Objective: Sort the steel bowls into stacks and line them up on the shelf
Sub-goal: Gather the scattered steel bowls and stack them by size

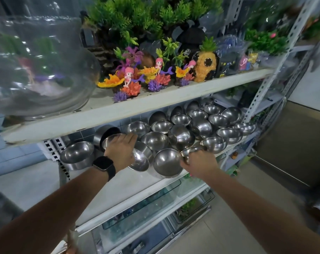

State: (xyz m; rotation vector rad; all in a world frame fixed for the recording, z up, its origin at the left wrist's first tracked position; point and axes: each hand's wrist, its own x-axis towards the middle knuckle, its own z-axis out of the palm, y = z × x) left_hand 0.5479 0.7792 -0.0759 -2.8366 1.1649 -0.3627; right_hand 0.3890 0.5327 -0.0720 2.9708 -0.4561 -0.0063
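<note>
A: Head view, quick. Where are the bowls?
B: Steel bowls (181,136) are loose all over the middle shelf (129,182), many tipped, crowded from the centre to the far right. There's one short stack (77,154) at the left end.
A: Hands?
B: Right hand (199,163) has its fingers curled over the rim of a small bowl (193,150) at the near edge, holding it. Left hand (121,153), with a watch (103,165) on the wrist, lies over a tilted bowl (140,160). Its fingers look fairly straight, and I can't tell if it grips.
A: Step?
B: Early, I'd say. Picking bowls to nest, sorting barely begun.
A: Next?
B: Probably lift the small bowl clear of its neighbours and nest it in one of matching size. Lining up comes later.
</note>
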